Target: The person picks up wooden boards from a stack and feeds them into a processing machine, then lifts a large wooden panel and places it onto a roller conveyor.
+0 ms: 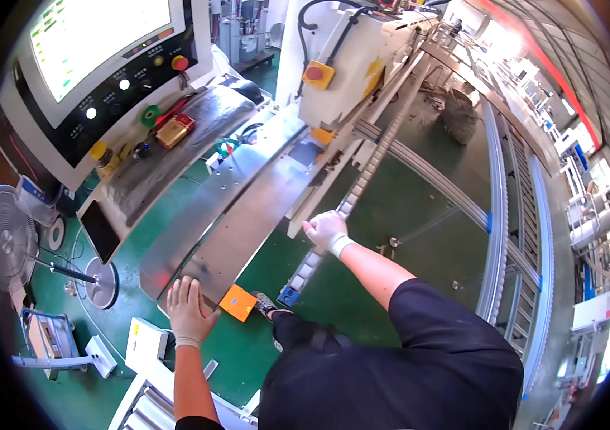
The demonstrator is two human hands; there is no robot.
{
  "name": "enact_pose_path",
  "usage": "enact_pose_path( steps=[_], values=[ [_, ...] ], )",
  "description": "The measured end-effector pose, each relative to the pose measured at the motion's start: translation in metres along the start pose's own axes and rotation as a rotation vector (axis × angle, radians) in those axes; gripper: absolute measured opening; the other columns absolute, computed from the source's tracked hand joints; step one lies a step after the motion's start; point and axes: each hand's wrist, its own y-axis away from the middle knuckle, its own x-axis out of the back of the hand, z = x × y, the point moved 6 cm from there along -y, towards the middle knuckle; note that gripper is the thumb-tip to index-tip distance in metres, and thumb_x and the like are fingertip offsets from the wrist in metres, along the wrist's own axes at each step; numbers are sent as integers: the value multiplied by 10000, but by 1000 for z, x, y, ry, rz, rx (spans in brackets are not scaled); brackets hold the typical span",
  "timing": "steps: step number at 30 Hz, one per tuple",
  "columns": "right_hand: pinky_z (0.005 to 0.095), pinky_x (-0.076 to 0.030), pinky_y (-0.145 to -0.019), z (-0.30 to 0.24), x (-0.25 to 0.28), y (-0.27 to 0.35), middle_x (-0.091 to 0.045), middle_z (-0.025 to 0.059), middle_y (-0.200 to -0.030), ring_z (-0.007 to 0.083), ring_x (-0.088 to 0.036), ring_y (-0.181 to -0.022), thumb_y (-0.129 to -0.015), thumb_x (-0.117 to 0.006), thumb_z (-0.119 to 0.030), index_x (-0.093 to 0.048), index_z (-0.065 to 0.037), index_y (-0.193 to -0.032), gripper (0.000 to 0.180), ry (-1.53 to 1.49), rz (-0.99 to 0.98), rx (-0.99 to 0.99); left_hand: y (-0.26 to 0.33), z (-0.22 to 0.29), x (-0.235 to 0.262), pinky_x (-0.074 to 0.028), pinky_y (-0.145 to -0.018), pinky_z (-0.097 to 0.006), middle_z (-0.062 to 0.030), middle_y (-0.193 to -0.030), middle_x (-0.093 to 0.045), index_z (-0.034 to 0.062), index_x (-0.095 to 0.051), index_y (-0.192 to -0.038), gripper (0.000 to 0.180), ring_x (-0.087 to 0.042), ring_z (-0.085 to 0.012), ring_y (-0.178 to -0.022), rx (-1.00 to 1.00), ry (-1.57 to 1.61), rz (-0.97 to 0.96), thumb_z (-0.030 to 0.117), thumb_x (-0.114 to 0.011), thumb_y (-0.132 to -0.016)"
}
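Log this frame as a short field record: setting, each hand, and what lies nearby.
setting: factory floor, green, beside a long white machine
left hand: left hand flat on the near end of the metal infeed plate, fingers spread
right hand: right hand in a pale glove, resting on the roller rail
near left hand: orange square tag at the plate's corner
control side: lit screen panel with buttons; red emergency stop
floor: standing fan

Brushed metal and painted floor
The table (247,215) is dull sheet steel; the floor (405,208) is glossy green.
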Motion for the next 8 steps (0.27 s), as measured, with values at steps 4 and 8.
enact_pose_path(
  steps=[4, 8],
  values=[
    [505, -523, -762, 13, -4, 6, -716, 133, -725, 378, -686, -758, -981, -560, -450, -761, -126, -697, 475, 11, -23, -27, -3, 4, -5, -244, -1276, -512, -136, -1586, -455, 103, -500, -1475, 937, -358, -362, -1521, -24, -9, 4, 438, -898, -696],
    [501, -524, -763, 8, -3, 3, -710, 137, -695, 373, -690, -754, -971, -579, -455, -746, -117, -651, 494, -59, 8, -25, -2, -3, -6, -236, -1282, -510, -141, -1622, -417, 103, -488, -1494, 956, -340, -372, -1531, -30, -16, -14, 451, -895, -702]
  ],
)
